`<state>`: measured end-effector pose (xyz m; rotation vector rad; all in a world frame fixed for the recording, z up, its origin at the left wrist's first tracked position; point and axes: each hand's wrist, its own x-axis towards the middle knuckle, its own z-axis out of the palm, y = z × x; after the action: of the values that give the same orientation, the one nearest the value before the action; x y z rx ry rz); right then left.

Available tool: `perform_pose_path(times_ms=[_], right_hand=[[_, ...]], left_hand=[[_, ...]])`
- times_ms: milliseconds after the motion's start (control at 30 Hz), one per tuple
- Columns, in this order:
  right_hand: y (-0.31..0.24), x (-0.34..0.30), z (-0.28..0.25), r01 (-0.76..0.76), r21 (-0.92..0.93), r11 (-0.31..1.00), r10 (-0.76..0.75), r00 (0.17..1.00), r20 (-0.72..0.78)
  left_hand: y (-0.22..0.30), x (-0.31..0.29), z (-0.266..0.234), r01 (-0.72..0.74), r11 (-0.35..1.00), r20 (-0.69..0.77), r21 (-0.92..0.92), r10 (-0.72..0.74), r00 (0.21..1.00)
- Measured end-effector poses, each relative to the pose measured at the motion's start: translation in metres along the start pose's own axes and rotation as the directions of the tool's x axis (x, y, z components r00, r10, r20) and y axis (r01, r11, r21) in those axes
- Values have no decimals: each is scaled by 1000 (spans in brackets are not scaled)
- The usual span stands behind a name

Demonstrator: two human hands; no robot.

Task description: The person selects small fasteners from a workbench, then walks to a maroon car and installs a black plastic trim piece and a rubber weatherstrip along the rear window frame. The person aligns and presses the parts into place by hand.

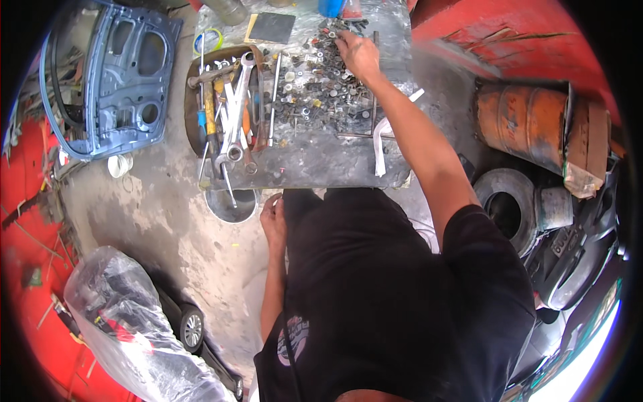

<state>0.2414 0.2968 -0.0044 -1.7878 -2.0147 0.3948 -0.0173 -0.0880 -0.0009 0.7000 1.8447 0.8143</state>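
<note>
My right hand reaches over the far part of the worktable, fingers bent down into a spread of loose nuts, bolts and small fasteners. Its fingertips close together among the pieces; what they pinch is too small to make out. Beside my thigh, just below the table's front edge, my left hand hangs with curled fingers, and anything in it is hidden. Left of the fasteners lies a tool tray with wrenches, a hammer and screwdrivers.
A dark abrasive sheet and a roll of tape lie at the table's far left. A bucket stands under the front edge. Around are a blue car door, an orange drum, a tire and a plastic-wrapped item.
</note>
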Motion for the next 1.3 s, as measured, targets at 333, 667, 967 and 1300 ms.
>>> perform_pose_path(times_ms=[333, 667, 967, 1300], right_hand=[[11, 42, 10, -28, 566, 824, 1, 999, 48], [-6, 10, -49, -573, 816, 74, -73, 813, 578], [31, -12, -34, -584, 812, 0, 11, 811, 584], [39, -31, -34, -553, 829, -88, 114, 821, 559]], left_hand=[[1, -12, -4, -9, 1000, -36, -16, 9, 999], [11, 2, 3, -34, 999, 26, 38, 33, 999], [17, 0, -5, -52, 996, -1, 76, 52, 999], [-2, -8, -3, 69, 997, 38, -44, -68, 997]])
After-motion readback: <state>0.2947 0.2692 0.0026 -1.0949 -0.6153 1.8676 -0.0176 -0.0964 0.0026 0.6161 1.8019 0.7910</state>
